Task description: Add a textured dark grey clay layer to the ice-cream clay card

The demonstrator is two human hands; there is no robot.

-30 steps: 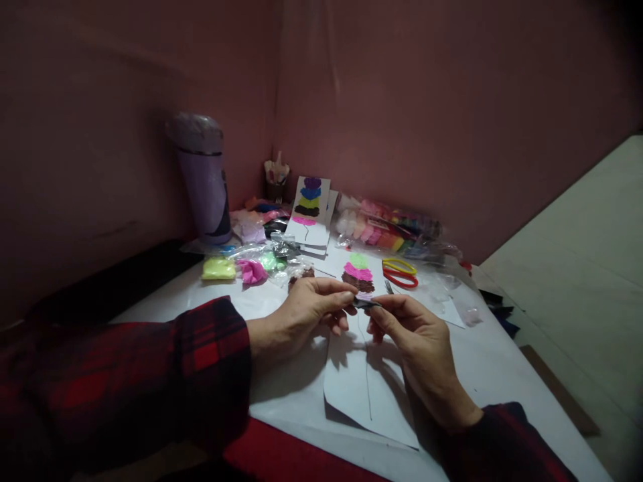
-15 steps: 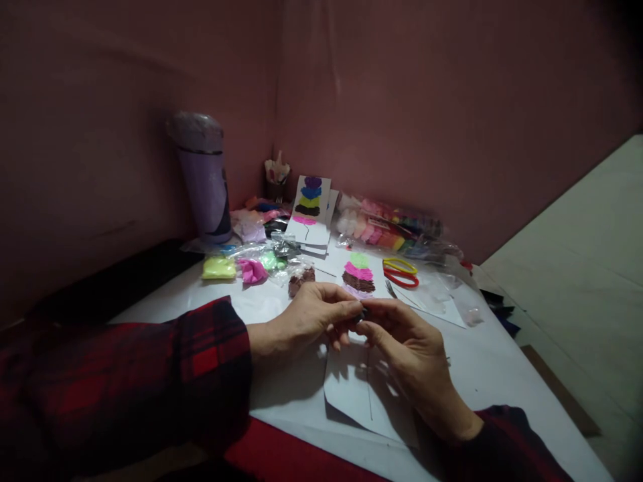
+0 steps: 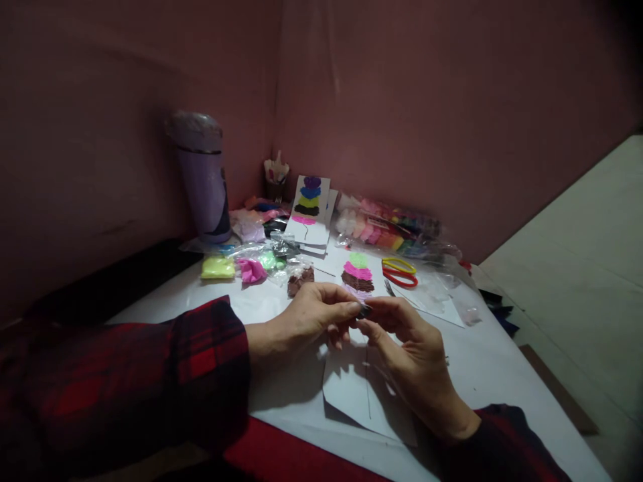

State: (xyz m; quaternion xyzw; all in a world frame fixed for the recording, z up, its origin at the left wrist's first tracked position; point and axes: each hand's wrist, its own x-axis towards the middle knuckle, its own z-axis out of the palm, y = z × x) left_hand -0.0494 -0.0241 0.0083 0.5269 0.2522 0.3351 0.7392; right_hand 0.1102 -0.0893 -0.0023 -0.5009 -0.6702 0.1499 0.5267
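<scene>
Between my two hands is a small dark lump (image 3: 362, 312), which looks like black modelling clay. My left hand (image 3: 314, 311) pinches it between thumb and fingers from the left. From the right, the thumb and fingertips of my right hand (image 3: 409, 355) close on it too. Beneath both hands lies a white paper card (image 3: 346, 381) with a thin dark line drawn on its lower part. Bands of light green, pink, brown and lilac clay (image 3: 358, 273) are spread on the card's upper part. My hands hide the card's middle.
Bags of yellow (image 3: 218, 268), pink (image 3: 252, 270) and brown clay (image 3: 300, 280) lie left of the card. Yellow-and-red-handled scissors (image 3: 400, 271) and a fork (image 3: 389, 288) lie right. Behind are a finished-looking card (image 3: 307, 231), clay packs (image 3: 376, 227) and a purple tumbler (image 3: 203, 181).
My right fingertips have shifted slightly, and a little more of the dark lump shows between my hands. Everything else has stayed in place.
</scene>
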